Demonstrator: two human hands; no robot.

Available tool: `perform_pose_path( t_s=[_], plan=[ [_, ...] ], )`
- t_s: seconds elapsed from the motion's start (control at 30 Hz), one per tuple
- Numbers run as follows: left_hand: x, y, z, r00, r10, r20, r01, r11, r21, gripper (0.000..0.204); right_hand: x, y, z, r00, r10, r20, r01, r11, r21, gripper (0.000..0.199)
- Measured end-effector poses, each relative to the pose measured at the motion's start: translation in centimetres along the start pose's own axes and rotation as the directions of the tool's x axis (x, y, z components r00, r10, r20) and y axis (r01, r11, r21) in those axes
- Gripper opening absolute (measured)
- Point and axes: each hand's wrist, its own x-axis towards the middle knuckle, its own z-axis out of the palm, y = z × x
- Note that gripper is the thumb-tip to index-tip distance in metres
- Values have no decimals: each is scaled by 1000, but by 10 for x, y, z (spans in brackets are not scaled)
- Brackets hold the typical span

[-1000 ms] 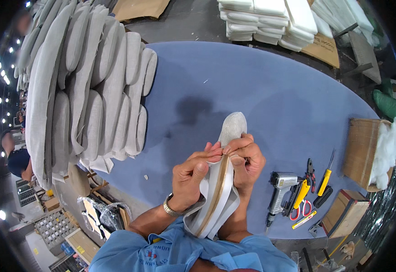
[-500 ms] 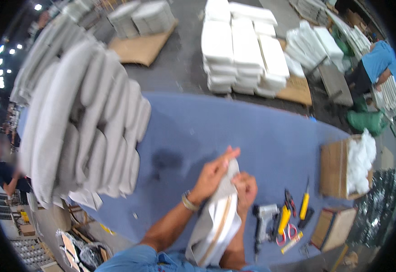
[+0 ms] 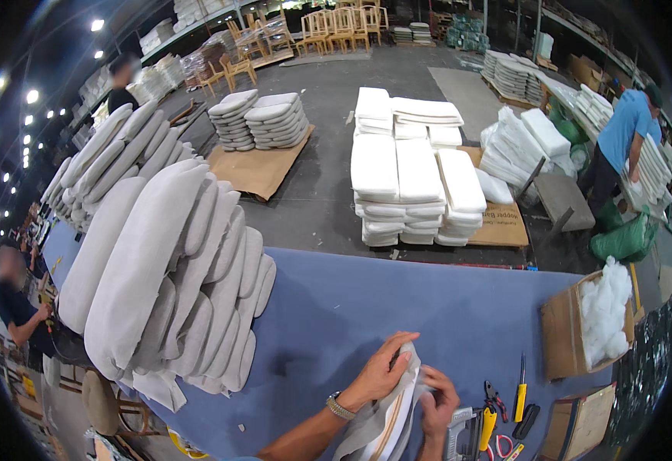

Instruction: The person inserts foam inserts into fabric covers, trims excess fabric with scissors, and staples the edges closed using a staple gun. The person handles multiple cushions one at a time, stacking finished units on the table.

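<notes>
A grey fabric piece (image 3: 374,429) with a white inner side and a tan stripe hangs between my hands at the lower middle of the table. My left hand (image 3: 386,375) grips its upper end, with the fingers reaching out to the right over the folded edge. At the fabric's right edge, my right hand (image 3: 437,399) has its fingers curled in against it; the fingertips are slightly blurred. The lower part of the fabric runs out of the picture. Just right of my right hand lies a grey nail gun (image 3: 461,432).
Beside it are yellow-handled tools (image 3: 520,401), pliers (image 3: 495,397) and scissors (image 3: 503,446). A carton of white stuffing (image 3: 563,338) stands at the right. Grey cushions (image 3: 197,284) pile high on the left. White foam blocks (image 3: 417,177) stack beyond the table. Other people work left and right.
The view has tilted up, so the table and my hands sit lower in the picture and more of the far floor shows. My right hand has shifted slightly away from my left along the fabric.
</notes>
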Motion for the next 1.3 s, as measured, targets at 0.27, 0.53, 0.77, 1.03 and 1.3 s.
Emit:
perform_pose_path(
  t_s=[0.27, 0.53, 0.77, 1.03, 1.3],
  plan=[
    [-4, 2, 14, 999, 19, -32, -19, 999, -27, 48, -189, 62, -147, 945, 261, -199, -294, 407, -865, 72],
    [-5, -16, 25, 997, 42, -69, -41, 999, 9, 53, -123, 37, -150, 777, 598, -196, -564, 522, -640, 64],
    [-8, -8, 25, 997, 6, -71, -8, 1000, -28, 57, -13, -111, -102, 714, 664, -223, -700, 663, -265, 47],
    [-15, -6, 6, 997, 30, -64, -33, 998, -53, 61, 97, -136, -43, 769, 389, 507, 35, 766, -641, 66],
    [-13, -6, 7, 998, 58, -30, -62, 985, -162, 73, 120, -129, -33, 692, 427, 582, -26, 820, -571, 70]
  ],
)
